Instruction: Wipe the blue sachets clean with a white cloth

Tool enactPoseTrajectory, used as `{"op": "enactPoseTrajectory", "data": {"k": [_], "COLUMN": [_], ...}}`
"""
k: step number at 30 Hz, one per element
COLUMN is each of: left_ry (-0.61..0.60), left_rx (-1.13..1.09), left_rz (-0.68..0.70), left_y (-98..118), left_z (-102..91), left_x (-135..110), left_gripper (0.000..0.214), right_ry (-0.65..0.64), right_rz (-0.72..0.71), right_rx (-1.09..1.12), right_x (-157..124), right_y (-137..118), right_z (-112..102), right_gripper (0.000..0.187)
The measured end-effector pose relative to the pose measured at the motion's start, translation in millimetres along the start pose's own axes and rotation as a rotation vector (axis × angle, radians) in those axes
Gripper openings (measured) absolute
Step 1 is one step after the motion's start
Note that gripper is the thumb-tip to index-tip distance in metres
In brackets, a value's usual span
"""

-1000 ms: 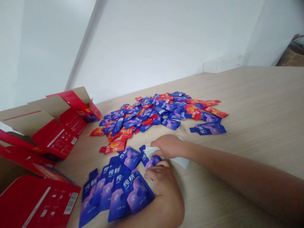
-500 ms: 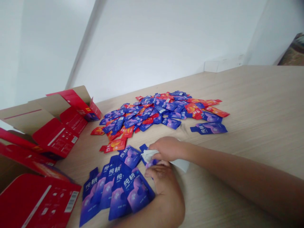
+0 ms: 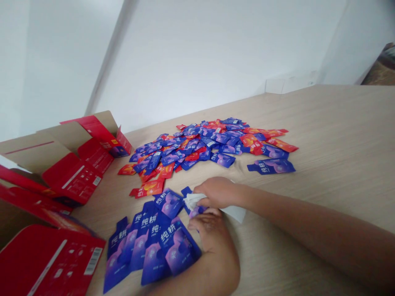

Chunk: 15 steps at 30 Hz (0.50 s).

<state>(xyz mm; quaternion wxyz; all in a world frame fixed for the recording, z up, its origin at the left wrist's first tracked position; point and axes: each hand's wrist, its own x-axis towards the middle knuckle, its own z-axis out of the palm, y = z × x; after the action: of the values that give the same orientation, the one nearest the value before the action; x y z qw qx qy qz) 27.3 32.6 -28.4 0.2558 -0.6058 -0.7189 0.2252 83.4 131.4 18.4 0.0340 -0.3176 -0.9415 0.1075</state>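
In my right hand (image 3: pixel 216 192) is a crumpled white tissue (image 3: pixel 194 200), bunched under closed fingers against a blue-purple pouch (image 3: pixel 196 211). My left hand (image 3: pixel 208 225) grips the lower part of that same pouch, which lies on the table partly covered by both hands. A flat white sheet or piece of card (image 3: pixel 237 213) shows from beneath my right wrist. Left of my hands, several blue pouches (image 3: pixel 177 248) lie overlapping face up, their spout ends pointing away from me.
A wide heap of blue and red-orange pouches (image 3: pixel 197 144) covers the table (image 3: pixel 324 164) farther back. One blue pouch (image 3: pixel 273 166) lies apart at its right. Open red cartons (image 3: pixel 58 255) line the left side. A white box (image 3: pixel 290 83) stands against the wall.
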Motion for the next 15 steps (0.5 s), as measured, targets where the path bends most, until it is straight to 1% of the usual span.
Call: {"op": "enactPoseTrajectory", "data": {"k": [2,4,7,10,12,13,15], "left_ry": [0.012,0.015,-0.015,-0.106,-0.151,-0.151,-0.104], "left_rx": [0.017,0.032,0.008,-0.046,-0.065,-0.072,-0.073], "left_rz": [0.013,-0.005,-0.022,-0.029,-0.048,-0.046,-0.018], "left_y": [0,-1,-1,-2,-2,-2,-2], "left_z": [2.0,1.4,-4.0,-10.1,-11.5,-11.1,-8.5], "left_x": [-1,-1,0,2,3,2,1], "left_gripper": [0.035,0.035,0.037,0.039,0.039,0.038,0.037], "right_ry": [0.028,0.056,0.087,0.05,0.003,-0.01,-0.009], "right_rz": [0.045,0.065,0.008,-0.075,-0.072,-0.05,0.011], "right_rx": [-0.033,-0.059,-0.05,-0.015,0.004,0.009,0.006], "right_x": [1,0,-3,-5,-4,-3,-1], "right_y": [7,10,3,-9,-12,-10,-4], "right_z": [-1,-5,-9,-8,-5,-3,-1], "right_gripper": [0.037,0.037,0.036,0.035,0.035,0.035,0.036]}}
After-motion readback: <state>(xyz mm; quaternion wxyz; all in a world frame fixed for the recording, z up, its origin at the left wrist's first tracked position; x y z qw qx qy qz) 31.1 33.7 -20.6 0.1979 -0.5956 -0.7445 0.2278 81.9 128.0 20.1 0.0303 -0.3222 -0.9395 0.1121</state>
